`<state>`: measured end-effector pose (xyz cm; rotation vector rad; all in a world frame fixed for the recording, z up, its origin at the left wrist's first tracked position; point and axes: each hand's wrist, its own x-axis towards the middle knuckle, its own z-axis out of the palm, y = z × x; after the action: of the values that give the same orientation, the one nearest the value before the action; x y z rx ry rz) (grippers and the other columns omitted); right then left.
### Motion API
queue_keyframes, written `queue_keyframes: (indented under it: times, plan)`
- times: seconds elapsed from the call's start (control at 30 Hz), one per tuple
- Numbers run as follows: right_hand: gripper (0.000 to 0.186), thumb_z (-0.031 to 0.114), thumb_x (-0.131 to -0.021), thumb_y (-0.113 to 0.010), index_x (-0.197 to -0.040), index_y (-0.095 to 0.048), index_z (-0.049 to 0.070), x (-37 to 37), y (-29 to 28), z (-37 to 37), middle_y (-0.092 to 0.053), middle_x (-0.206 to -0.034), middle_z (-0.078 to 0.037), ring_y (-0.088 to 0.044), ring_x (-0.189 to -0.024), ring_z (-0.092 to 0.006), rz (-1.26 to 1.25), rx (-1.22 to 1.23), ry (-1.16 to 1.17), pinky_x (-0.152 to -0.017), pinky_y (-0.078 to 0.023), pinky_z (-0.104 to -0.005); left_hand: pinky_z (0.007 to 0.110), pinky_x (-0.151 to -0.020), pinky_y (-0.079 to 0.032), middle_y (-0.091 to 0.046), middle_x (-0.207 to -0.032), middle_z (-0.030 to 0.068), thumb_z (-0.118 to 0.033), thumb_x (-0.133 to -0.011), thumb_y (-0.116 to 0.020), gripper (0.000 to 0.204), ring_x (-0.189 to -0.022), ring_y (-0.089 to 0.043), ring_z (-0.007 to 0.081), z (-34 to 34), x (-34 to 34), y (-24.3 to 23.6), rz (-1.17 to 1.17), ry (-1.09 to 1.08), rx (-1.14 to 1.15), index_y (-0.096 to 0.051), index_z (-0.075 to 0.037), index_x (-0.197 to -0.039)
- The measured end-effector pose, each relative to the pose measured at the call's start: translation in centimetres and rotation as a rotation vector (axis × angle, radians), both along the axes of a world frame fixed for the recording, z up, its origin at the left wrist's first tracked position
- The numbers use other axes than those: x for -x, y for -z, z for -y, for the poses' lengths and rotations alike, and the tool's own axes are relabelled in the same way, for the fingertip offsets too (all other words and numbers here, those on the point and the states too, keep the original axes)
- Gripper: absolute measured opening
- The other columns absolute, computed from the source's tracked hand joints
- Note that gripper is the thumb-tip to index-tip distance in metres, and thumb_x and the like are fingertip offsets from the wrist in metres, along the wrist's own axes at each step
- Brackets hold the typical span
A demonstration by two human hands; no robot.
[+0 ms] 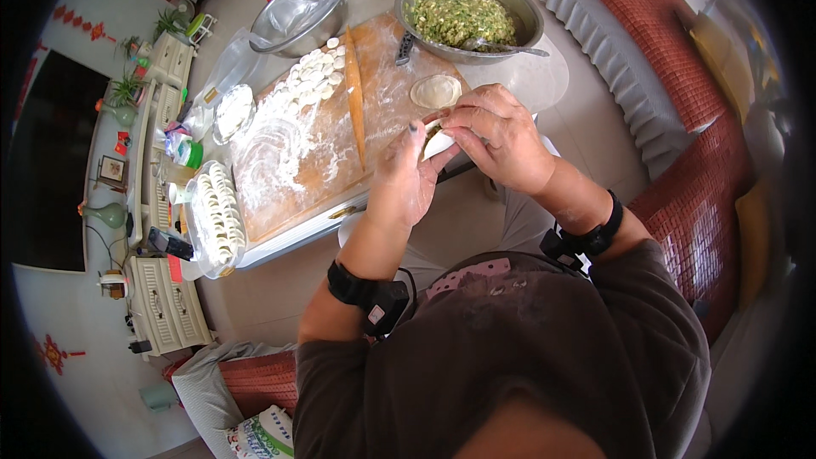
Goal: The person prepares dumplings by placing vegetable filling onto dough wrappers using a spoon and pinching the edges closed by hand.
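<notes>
Just over the near right edge of the floured, rectangular wooden board (382, 47), both hands hold one white, half-moon piece of folded dough (439, 145) with a little dark filling showing. The left hand (406, 177) cradles it from below, thumb upright and fingers partly curled — seemingly to support the soft pocket — while the right hand (500, 138) has its fingers nearly closed at the rim, apparently pinching it; some fingertips are hidden.

A flat, round, pale wrapper (436, 91) lies at the board's right edge, likely for easy reach. At the board's far right, a wide steel bowl (533, 15) holds chopped green filling (463, 17). The long, tapered wooden rolling pin (354, 106) lies on the board beside small white dough pieces (314, 81) — the flour presumably prevents sticking. Left of the board, crescent dumplings (221, 217) sit in rows, probably to save space.
</notes>
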<state>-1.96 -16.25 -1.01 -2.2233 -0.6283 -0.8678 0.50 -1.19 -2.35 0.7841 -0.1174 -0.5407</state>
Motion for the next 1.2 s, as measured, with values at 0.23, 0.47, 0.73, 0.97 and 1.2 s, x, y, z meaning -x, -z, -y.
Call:
queue_keyframes:
  times: [0.23, 0.47, 0.73, 0.97, 1.2]
  plan:
    - [0.013, 0.008, -0.066, -0.06, -0.079, -0.06, 0.008, 0.8, -0.2, -1.0, -0.054, -0.084, -0.007, -0.05, -0.08, -0.0256, 0.034, -0.024, 0.052, -0.073, -0.041, -0.0345, 0.027, -0.082, -0.042, -0.051, -0.106, 0.0094, -0.002, -0.08, -0.05, 0.032, -0.093, -0.05, 0.0132, -0.9, 1.7, 0.3, 0.334, -0.036, -0.244, -0.045, 0.004, -0.111]
    - [0.015, 0.01, -0.066, -0.06, -0.081, -0.06, 0.008, 1.6, -0.4, -1.4, -0.055, -0.086, -0.008, -0.05, -0.081, -0.026, -0.026, -0.057, 0.024, -0.074, -0.04, -0.0347, 0.024, -0.08, -0.041, -0.051, -0.105, 0.0125, 0.005, -0.078, -0.048, 0.047, -0.094, -0.049, 0.0135, -0.9, 2.2, 0.0, 0.395, -0.099, -0.21, -0.03, 0.003, -0.122]
    - [0.014, 0.008, -0.069, -0.059, -0.082, -0.06, 0.007, 1.7, -1.2, -1.2, -0.054, -0.086, -0.009, -0.049, -0.083, -0.0274, -0.052, -0.004, -0.027, -0.075, -0.039, -0.0346, 0.024, -0.077, -0.043, -0.053, -0.101, 0.0141, 0.004, -0.079, -0.049, 0.04, -0.091, -0.051, 0.0147, -1.1, 2.6, -0.2, 0.524, -0.196, -0.366, -0.036, 0.004, -0.116]
    - [0.023, 0.015, -0.07, -0.063, -0.09, -0.058, 0.004, 2.0, -1.1, -1.5, -0.054, -0.084, -0.01, -0.05, -0.083, -0.0248, -0.069, -0.324, -0.059, -0.073, -0.041, -0.032, 0.031, -0.076, -0.046, -0.054, -0.099, 0.0142, -0.002, -0.081, -0.05, 0.022, -0.089, -0.054, 0.0203, -1.4, 2.6, -0.3, 0.257, -0.269, -0.162, -0.049, 0.004, -0.102]
    - [0.021, 0.015, -0.073, -0.062, -0.091, -0.057, 0.004, 2.8, -1.1, -0.5, -0.056, -0.079, -0.01, -0.053, -0.071, -0.0183, -0.47, -0.442, -0.088, -0.064, -0.043, -0.0282, 0.031, -0.077, -0.046, -0.053, -0.1, 0.0147, -0.003, -0.08, -0.051, 0.022, -0.092, -0.053, 0.0216, -1.4, 2.6, -0.2, 0.26, -0.301, -0.099, -0.05, 0.002, -0.101]
